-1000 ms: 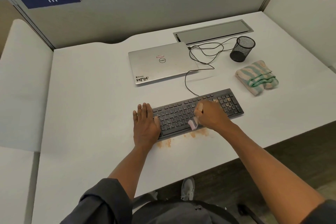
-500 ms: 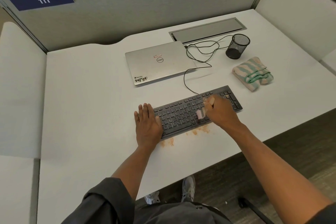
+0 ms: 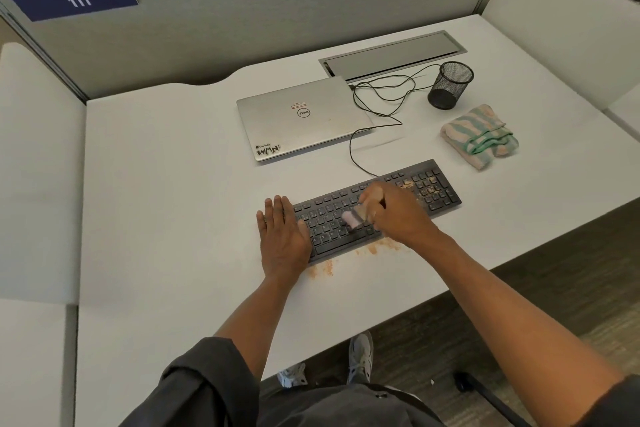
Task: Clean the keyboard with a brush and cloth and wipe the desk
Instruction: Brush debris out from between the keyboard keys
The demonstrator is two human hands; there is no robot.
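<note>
A black keyboard (image 3: 433,189) lies on the white desk (image 3: 166,204), with orange-brown crumbs on its right-hand keys. My right hand (image 3: 398,215) grips a small brush (image 3: 353,218) whose pale pink bristles touch the middle keys. My left hand (image 3: 282,237) rests flat with straight fingers on the keyboard's left end. Orange dust (image 3: 375,248) lies on the desk along the keyboard's front edge. A folded striped cloth (image 3: 479,137) sits to the right, beyond the keyboard.
A closed silver laptop (image 3: 301,121) lies behind the keyboard, with a black cable (image 3: 374,104) looping past it. A black mesh cup (image 3: 450,85) stands by a cable hatch (image 3: 391,54). Grey partition at the back; the desk edge runs diagonally at the right.
My right hand with the brush has swept up over the keys and then back left toward the middle. My left hand has stayed on the keyboard's left end.
</note>
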